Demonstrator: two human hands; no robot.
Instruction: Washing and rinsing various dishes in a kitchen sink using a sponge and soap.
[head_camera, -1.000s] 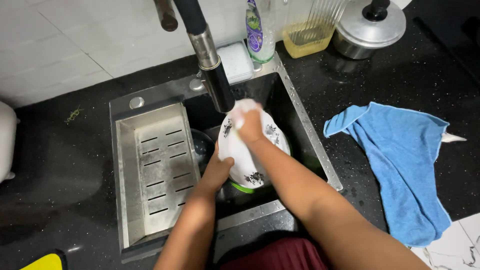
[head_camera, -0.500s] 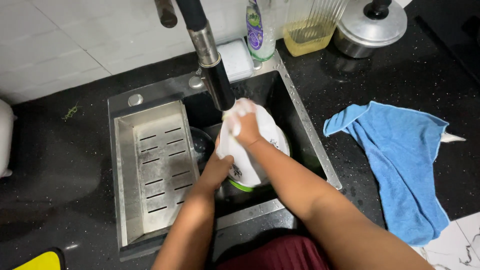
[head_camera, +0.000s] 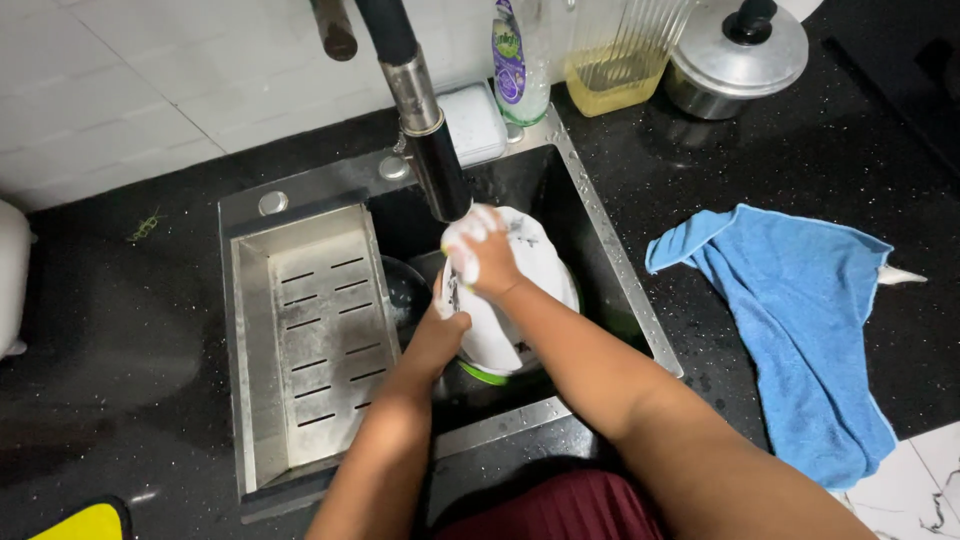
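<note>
Under the black tap (head_camera: 425, 120), over the sink (head_camera: 600, 250), the right hand (head_camera: 483, 258) has slid left across the white plate (head_camera: 520, 300), fingers closed on foam. The left hand (head_camera: 440, 335) still grips the plate's near-left edge, so the scrubbing goes on.

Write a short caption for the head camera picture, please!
Left hand holds a white patterned plate under the faucet while soapy right hand scrubs it.

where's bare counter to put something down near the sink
Bare black counter lies left of the sink, and between the sink's right rim and the blue cloth. Crowded: the back edge with soap bottle, jug and lidded pot.
</note>
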